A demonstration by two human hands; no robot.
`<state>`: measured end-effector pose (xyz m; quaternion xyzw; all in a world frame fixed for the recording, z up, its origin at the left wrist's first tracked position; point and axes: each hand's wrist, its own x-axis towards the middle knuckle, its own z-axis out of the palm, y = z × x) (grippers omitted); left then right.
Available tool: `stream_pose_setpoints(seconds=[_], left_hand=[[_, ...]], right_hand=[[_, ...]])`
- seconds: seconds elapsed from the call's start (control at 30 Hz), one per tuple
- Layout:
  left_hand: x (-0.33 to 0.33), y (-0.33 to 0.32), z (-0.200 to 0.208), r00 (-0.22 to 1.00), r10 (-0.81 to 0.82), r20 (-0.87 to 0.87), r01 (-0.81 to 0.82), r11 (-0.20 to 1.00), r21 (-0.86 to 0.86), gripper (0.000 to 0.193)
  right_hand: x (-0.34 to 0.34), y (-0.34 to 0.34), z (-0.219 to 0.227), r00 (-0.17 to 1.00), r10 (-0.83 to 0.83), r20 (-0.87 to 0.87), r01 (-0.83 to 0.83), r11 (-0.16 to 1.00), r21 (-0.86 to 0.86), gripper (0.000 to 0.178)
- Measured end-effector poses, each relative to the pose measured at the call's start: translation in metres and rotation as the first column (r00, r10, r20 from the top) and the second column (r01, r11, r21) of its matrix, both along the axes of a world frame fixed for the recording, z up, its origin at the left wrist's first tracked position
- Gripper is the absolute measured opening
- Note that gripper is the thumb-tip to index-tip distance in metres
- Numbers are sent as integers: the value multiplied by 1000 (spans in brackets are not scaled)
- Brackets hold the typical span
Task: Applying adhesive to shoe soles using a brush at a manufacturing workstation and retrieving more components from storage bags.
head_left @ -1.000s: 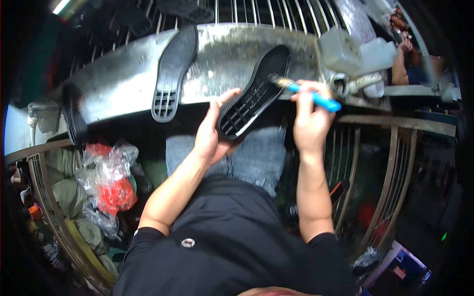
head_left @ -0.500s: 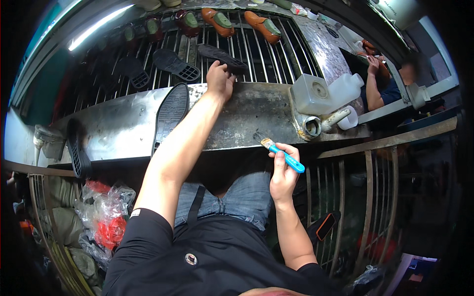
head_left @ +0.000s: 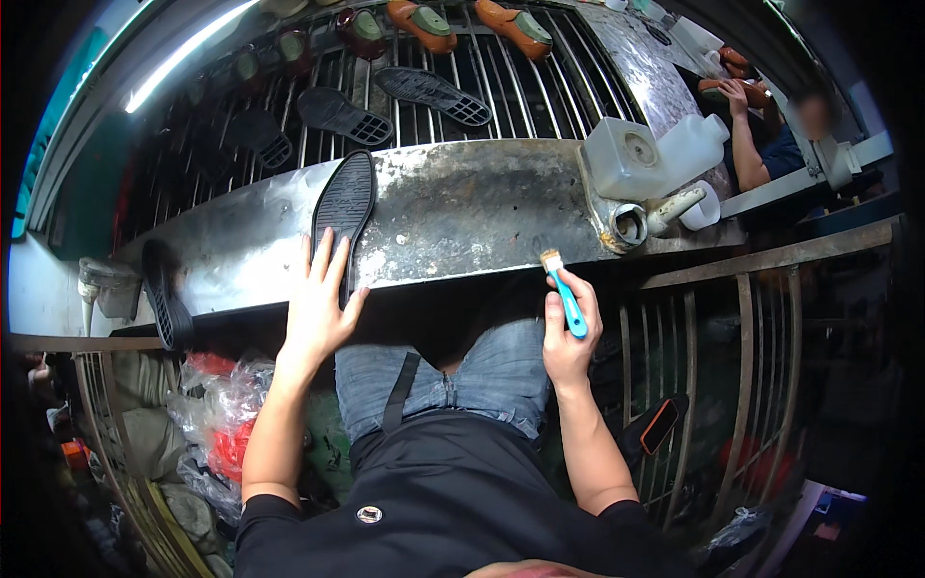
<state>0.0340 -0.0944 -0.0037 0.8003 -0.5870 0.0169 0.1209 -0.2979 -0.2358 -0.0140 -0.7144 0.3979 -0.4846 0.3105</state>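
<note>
Touching one sole (head_left: 344, 197) on the bench (head_left: 482, 212), left hand (head_left: 323, 310) spread palm down, right hand (head_left: 570, 347) grasping one brush (head_left: 572, 310) at the bench's near edge, three soles (head_left: 432, 94) beyond it, one sole (head_left: 166, 289) at its left end.

— What is the desk (head_left: 482, 207) made of?
— Metal by its look: shiny toward the left end, stained and dull along the middle.
— And the sole (head_left: 344, 202) on the desk?
— Matt and rubbery, with a ribbed face.
— The brush (head_left: 567, 299) at the desk's near edge?
— Smooth, glossy plastic along its handle (head_left: 575, 321).
— Beyond the desk?
— Brown shoes (head_left: 424, 27), polished like leather.
— At the desk's right end?
— A jug (head_left: 612, 164) in cloudy, smooth plastic.
— On the desk's near side?
— Jeans (head_left: 496, 385) of matt denim, and glossy, crinkled bags (head_left: 236, 400) of thin plastic.
</note>
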Motion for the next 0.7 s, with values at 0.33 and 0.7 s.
stream_pose_setpoints(seconds=[0.33, 0.7], left_hand=[[-12, -13, -28, 991, 137, -6, -134, 960, -244, 53], [-10, -10, -39, 979, 171, -108, -196, 931, -306, 68]], right_hand=[[62, -38, -24, 815, -59, -577, -135, 948, -288, 73], [60, 19, -34, 904, -5, -429, -235, 830, -505, 50]])
